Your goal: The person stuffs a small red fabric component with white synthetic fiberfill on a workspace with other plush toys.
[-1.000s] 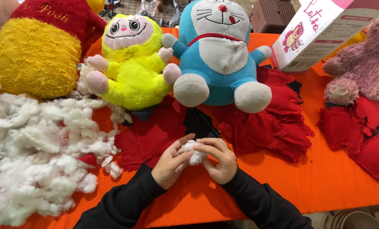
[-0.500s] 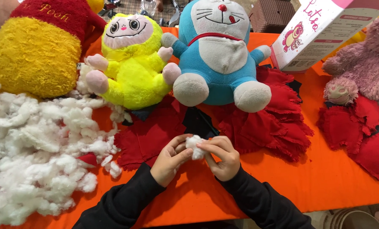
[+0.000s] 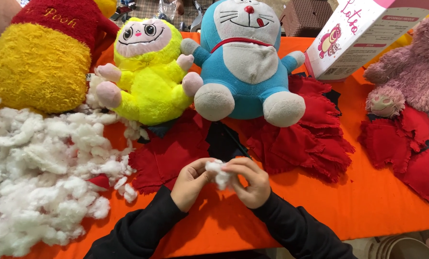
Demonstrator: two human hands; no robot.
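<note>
Left edge of orange counter (image 3: pixel 368 216): loose heap of white stuffing (image 3: pixel 41 177). Near edge, centre: left hand (image 3: pixel 190 183) and right hand (image 3: pixel 250 181), fingertips pinched from both sides on a small white stuffing tuft (image 3: pixel 217 173), held between them just above the red fabric pieces (image 3: pixel 176 153). Behind: yellow plush toy (image 3: pixel 147 76), blue cat plush (image 3: pixel 245 62). Far right corner: pink plush bear (image 3: pixel 411 72).

I see an orange table (image 3: pixel 368 211) filling most of the view under even, bright light. At the far edge there is a brown woven surface (image 3: pixel 305 17) and some cluttered items too small to make out. A pale round container (image 3: pixel 401 247) sits below the near right edge.
</note>
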